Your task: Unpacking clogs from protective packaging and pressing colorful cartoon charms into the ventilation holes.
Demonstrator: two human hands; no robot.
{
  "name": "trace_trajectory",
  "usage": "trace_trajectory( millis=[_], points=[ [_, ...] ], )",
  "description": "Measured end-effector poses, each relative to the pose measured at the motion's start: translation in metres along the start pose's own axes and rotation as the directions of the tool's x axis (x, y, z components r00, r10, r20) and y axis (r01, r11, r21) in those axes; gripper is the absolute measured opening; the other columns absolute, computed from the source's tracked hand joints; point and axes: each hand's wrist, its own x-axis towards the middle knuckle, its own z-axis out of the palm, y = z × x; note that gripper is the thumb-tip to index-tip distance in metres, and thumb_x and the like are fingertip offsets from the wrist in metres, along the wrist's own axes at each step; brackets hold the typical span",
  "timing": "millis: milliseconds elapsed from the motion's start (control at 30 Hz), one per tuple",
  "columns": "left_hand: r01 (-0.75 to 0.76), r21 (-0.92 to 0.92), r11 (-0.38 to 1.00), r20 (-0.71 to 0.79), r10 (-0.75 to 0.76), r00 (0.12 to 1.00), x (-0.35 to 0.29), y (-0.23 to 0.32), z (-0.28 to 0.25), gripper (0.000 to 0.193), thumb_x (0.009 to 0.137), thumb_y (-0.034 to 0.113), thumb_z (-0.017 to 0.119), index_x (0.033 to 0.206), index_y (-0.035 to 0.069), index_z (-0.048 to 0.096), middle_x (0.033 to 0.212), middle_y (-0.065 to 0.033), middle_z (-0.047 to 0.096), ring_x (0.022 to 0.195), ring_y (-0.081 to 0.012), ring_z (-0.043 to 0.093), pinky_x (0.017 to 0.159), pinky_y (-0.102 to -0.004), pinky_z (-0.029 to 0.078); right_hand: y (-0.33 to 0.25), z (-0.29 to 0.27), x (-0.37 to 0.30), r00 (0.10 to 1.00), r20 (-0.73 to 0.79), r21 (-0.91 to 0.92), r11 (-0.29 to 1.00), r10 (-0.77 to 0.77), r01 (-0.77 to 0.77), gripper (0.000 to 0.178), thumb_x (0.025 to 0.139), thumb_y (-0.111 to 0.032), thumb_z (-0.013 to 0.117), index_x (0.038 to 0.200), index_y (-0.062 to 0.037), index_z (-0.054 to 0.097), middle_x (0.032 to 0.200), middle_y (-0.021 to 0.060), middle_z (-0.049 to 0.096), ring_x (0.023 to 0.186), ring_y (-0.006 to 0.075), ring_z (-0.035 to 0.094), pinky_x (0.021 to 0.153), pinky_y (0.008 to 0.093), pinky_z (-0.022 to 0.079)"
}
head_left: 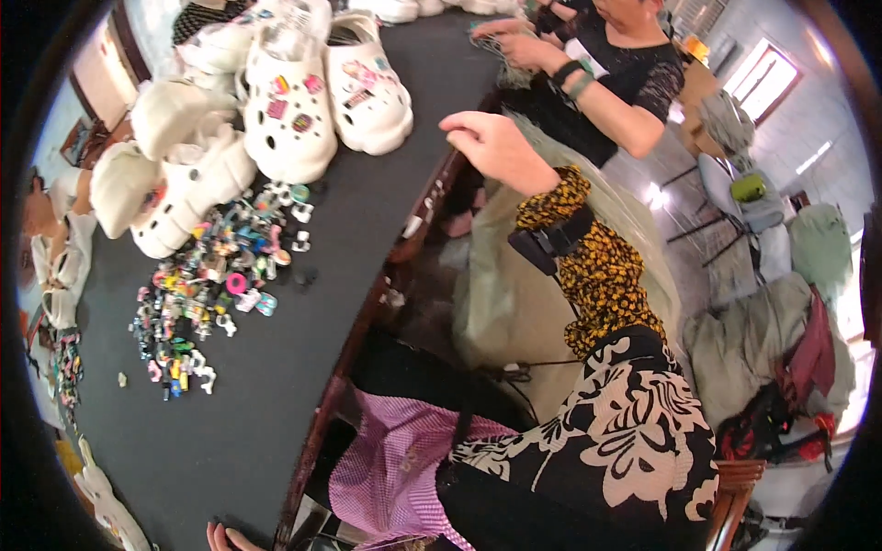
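Observation:
My right hand (501,151), in a yellow-and-black floral sleeve with a black strap at the forearm, is over the table's wooden edge. Its fingers bend loosely, the thumb a little apart, and nothing shows between them. Only the fingertips of my left hand (230,536) show at the bottom edge, apart, with nothing visible in them. A pile of small colourful shoe charms (216,271) lies on the dark tabletop (248,441). Behind it stand white clogs, one (289,110) with several charms pressed into its holes and another (369,87) also decorated. More white clogs (188,188) lean together at left.
Across the corner a person (602,83) in black handles greenish threads. Further white shoes (386,9) stand along the far edge. At left are another charm pile (67,363) and a white clog (106,496). Covered bundles (749,331) and a chair (726,197) stand at right.

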Motion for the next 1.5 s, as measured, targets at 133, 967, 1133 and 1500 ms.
trace_trajectory(
  millis=[133, 967, 1133, 1500],
  points=[
    [0.003, -0.042, 0.999, 0.012, -0.002, 1.0, 0.0, 0.0, 0.008, 0.015, 0.087, 0.007, 0.061, 0.095, -0.006, 0.064, 0.096, -0.0182, 0.064, 0.087, -0.0309, 0.06, 0.084, -0.0392, 0.048, 0.042, -0.041, -0.082, 0.975, 0.029, -0.203, 0.956, 0.222, -0.212, 0.02, 0.086, -0.017, 0.055, 0.089, 0.0002, 0.065, 0.084, 0.0215, 0.064, 0.082, 0.0343, 0.064, 0.072, 0.0387, 0.05],
    [-0.036, -0.018, 0.999, 0.021, 0.036, 0.999, -0.011, -0.007, 0.001, 0.017, 0.088, 0.009, 0.062, 0.096, -0.005, 0.065, 0.094, -0.0178, 0.065, 0.084, -0.0297, 0.06, 0.082, -0.0377, 0.048, 0.171, -0.041, -0.288, 0.633, -0.405, -0.399, 0.495, 0.66, -0.772, 0.044, 0.08, -0.035, 0.063, 0.101, 0.0035, 0.064, 0.096, 0.0267, 0.064, 0.094, 0.0396, 0.061, 0.085, 0.0438, 0.047],
    [-0.03, 0.003, 1.0, 0.06, 0.03, 0.998, -0.009, -0.006, 0.001, 0.018, 0.088, 0.009, 0.062, 0.098, -0.006, 0.065, 0.095, -0.0181, 0.065, 0.085, -0.029, 0.061, 0.082, -0.0373, 0.048, 0.166, -0.052, -0.299, 0.623, -0.196, -0.388, 0.524, 0.757, -0.758, 0.024, 0.078, -0.023, 0.059, 0.083, -0.0016, 0.068, 0.086, 0.0229, 0.064, 0.087, 0.0382, 0.062, 0.077, 0.0438, 0.048],
    [0.055, -0.385, 0.921, 0.296, 0.066, 0.953, -0.009, 0.105, 0.005, 0.023, 0.091, 0.008, 0.056, 0.108, -0.006, 0.061, 0.107, -0.0203, 0.063, 0.096, -0.0324, 0.06, 0.089, -0.0401, 0.045, -0.033, -0.023, -0.225, 0.788, 0.589, 0.429, 0.756, 0.181, -0.495, 0.017, 0.083, -0.018, 0.062, 0.085, -0.0017, 0.061, 0.075, 0.0075, 0.061, 0.07, 0.0136, 0.054, 0.066, 0.0317, 0.045]
  ],
)
